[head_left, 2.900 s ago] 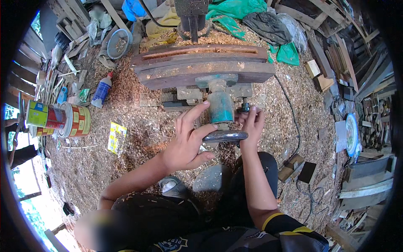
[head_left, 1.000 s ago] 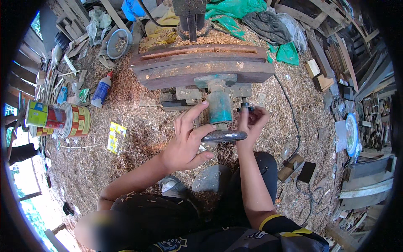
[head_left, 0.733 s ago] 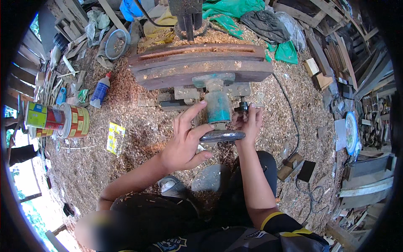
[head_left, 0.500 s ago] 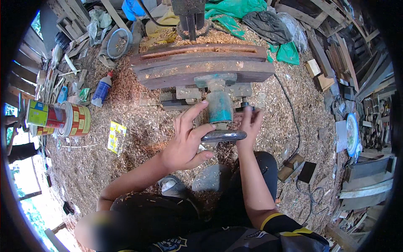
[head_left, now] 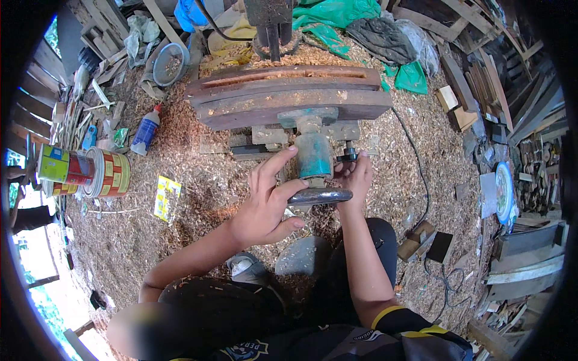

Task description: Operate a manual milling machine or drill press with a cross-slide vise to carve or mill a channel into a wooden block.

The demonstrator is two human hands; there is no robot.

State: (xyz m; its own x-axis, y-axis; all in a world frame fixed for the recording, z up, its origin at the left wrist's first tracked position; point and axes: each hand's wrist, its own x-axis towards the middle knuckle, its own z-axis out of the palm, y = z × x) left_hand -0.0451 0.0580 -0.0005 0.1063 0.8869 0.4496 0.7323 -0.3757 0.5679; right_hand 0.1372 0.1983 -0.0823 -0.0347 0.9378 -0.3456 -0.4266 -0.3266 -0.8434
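A dark curved wooden workpiece [head_left: 241, 105] with a long slot in its top lies across a machine vise. Toward me project the vise's teal screw housing [head_left: 314, 155] and black handwheel [head_left: 320, 197]. My left hand [head_left: 259, 201] is spread at the wheel's left side, fingertips resting on the housing and by the hub, thumb apart below the rim. To the right of the housing, my right hand [head_left: 356, 183] has its fingers curled at a small black clamp knob [head_left: 347, 156]; the housing hides some of them. Above the workpiece hangs the machine's dark tool head [head_left: 271, 30].
Wood shavings [head_left: 205, 240] cover the floor. On the left are paint cans [head_left: 108, 171], a blue-white bottle [head_left: 146, 130] and a bucket [head_left: 170, 64]. A black cable [head_left: 415, 141] runs along the right, near small wood blocks [head_left: 417, 240]. Lumber [head_left: 530, 265] is stacked far right.
My right hand's fingers have come down from over the black knob and curled in at it, and the knob now shows more plainly. The left hand stays where it was.
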